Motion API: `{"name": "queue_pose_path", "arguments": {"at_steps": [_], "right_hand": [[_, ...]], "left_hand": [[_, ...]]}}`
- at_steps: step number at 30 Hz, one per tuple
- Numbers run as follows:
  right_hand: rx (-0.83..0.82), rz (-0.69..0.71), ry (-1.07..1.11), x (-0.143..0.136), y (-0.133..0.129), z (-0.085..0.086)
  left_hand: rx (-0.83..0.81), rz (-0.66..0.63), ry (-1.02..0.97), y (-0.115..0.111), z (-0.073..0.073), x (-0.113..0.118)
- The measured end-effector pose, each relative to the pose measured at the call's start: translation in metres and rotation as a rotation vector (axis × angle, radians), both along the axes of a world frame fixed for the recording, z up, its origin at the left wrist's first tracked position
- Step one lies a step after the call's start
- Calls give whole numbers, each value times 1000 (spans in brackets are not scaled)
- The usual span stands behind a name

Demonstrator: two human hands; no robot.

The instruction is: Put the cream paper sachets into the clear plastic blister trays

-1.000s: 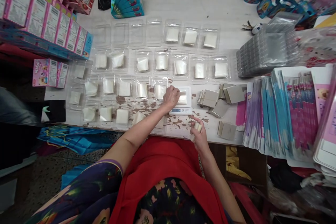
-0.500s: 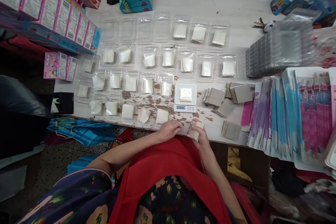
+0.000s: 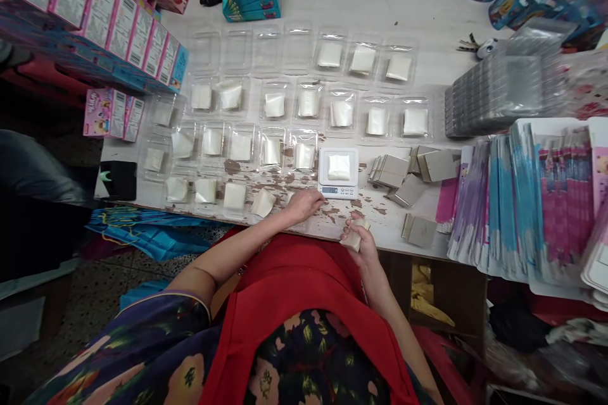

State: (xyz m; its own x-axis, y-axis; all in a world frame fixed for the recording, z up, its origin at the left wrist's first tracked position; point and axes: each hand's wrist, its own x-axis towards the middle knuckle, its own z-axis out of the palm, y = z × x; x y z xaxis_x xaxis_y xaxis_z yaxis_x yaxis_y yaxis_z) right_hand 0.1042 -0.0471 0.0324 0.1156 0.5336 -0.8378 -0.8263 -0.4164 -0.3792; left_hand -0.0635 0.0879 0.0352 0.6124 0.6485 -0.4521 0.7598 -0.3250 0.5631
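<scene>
My right hand [image 3: 365, 242] is wrapped round a small stack of off-white sheets [image 3: 352, 240] at the table's front edge. To its left, my left hand [image 3: 303, 205] lies low over the table with fingers drawn together. Whether anything is pinched in them is too small to see. Just beyond its fingertips stands a white digital scale [image 3: 325, 175] with a lit display. A white square stack [image 3: 339, 167] rests on the scale's plate. My left hand partly covers another white piece in the front row, beside a tilted off-white stack [image 3: 263, 203].
Rows of clear plastic trays [image 3: 236, 54] cover the table's left and middle, many holding white squares. Bundles of grey cards [image 3: 393, 171] lie right of the scale. Nested clear trays [image 3: 503, 95] and coloured printed packs [image 3: 522, 190] stand at right. Pink boxes [image 3: 111, 19] line the left.
My left hand has moved forward from the table edge toward the scale. My right hand stays near the edge with its stack. The view has shifted slightly.
</scene>
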Motion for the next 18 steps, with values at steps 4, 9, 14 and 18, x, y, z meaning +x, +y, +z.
{"name": "queue_pose_path", "arguments": {"at_steps": [4, 9, 14, 18], "right_hand": [[-12, -6, -10, 1, -3, -3], [-16, -19, -33, 5, 0, -5], [-18, -56, -54, 12, 4, -4], [-18, -52, -82, 18, 4, -10]], "left_hand": [[161, 120, 12, 46, 0, 24], [254, 44, 83, 85, -2, 70], [245, 14, 228, 95, -14, 92], [187, 43, 249, 101, -21, 96]]}}
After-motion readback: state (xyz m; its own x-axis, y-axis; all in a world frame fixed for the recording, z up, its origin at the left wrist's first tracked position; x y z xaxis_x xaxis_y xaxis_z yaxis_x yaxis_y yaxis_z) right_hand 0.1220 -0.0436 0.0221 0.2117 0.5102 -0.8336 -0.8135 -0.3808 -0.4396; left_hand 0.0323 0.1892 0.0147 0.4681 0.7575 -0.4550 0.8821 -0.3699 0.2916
